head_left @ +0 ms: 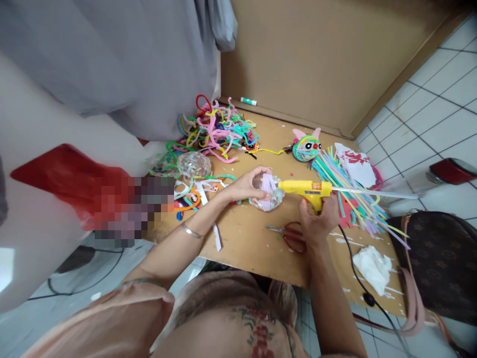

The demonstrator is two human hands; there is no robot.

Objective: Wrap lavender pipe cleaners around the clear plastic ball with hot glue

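Observation:
My left hand (250,185) is closed on a clear plastic ball (275,199) with lilac strips wrapped over it. In my right hand (319,219) is a yellow hot glue gun (305,188), its nozzle pointing left and right at the ball's edge. Whether the tip touches the ball I cannot tell. A long clear glue stick (376,193) sticks out of the gun's back. Beneath my right wrist lie scissors with red handles (294,237). Another clear ball (194,164) rests beyond my left hand.
A heap of bent pipe cleaners (219,129) lies at the back left. At the right are a decorated animal head (306,146), straight pipe cleaners (357,199), crumpled tissue (373,268) and a brown bag (436,263). The gun's black cable (350,253) runs down the table's right side.

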